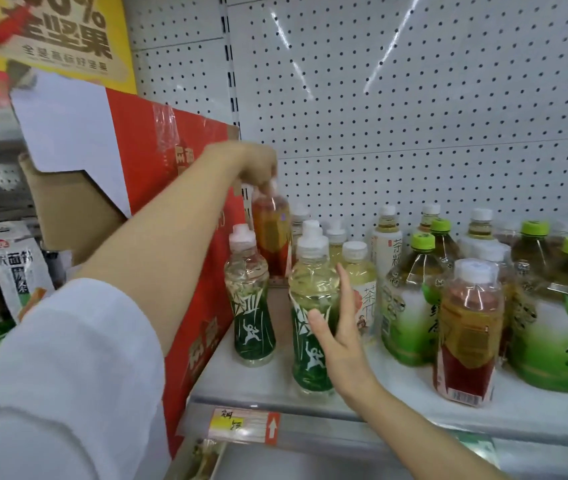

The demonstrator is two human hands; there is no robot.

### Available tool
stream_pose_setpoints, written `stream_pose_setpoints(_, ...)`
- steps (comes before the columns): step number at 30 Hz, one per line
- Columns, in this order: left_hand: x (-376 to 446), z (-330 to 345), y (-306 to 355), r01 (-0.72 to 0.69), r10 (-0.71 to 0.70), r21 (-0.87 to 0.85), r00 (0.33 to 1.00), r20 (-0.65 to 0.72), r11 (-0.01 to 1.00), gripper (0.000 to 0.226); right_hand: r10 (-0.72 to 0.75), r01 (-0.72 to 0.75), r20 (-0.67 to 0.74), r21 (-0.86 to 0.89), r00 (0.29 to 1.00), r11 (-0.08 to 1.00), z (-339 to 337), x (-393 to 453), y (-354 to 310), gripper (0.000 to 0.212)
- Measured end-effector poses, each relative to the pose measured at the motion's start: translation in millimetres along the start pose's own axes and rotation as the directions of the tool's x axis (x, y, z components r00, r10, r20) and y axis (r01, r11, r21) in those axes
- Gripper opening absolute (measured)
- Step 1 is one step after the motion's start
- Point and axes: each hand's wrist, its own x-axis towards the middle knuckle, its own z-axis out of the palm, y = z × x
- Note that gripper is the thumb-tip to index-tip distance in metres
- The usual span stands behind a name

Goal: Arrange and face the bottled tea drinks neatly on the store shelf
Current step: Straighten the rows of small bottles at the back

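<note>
On the white store shelf (275, 382), against a pegboard back wall (414, 98), stands a crowd of bottled tea drinks. The left hand (258, 164) reaches to the back of the shelf and grips the top of an amber tea bottle (270, 233), its fingers curled down over the cap (the cap itself is hidden under them); that bottle stands upright just beside a red carton (178, 237) that fills the left end of the shelf. The right hand (336, 327) grasps a green-labelled bottle (310, 327) near the front edge, thumb across the label and fingers reaching round its right side. A matching green-labelled bottle (249, 299) stands apart to its left, close to the carton. Behind them are more white-capped bottles, among them a pale bottle with a white label (362, 289). To the right stand large green tea bottles (410, 299) with lime caps, and in front of them a red-labelled bottle (467, 334) near the shelf edge. A price tag (244, 426) sits on the shelf's front rail. The left arm wears a white sleeve (68, 375).
</note>
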Motion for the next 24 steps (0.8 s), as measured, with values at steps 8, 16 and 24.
stream_pose_setpoints(8, -1, -32, -11, -0.029, -0.189, -0.383, 0.833, -0.52, 0.923, 0.02, -0.019, 0.027, 0.094, -0.083, 0.995, 0.996, 44, 7, 4, 0.071)
stream_pose_setpoints(16, -31, -27, 1, -0.477, -0.364, -0.682, 0.598, -0.714, 0.554, 0.032, -0.046, 0.053, 0.036, -0.229, 0.998, 0.972, 67, 24, 16, 0.079)
stream_pose_setpoints(24, -53, -12, 28, -0.6, -0.328, -0.694, 0.613, -0.719, 0.399, 0.02, -0.111, 0.088, -0.127, -0.173, 0.986, 0.981, 23, 15, -13, 0.057)
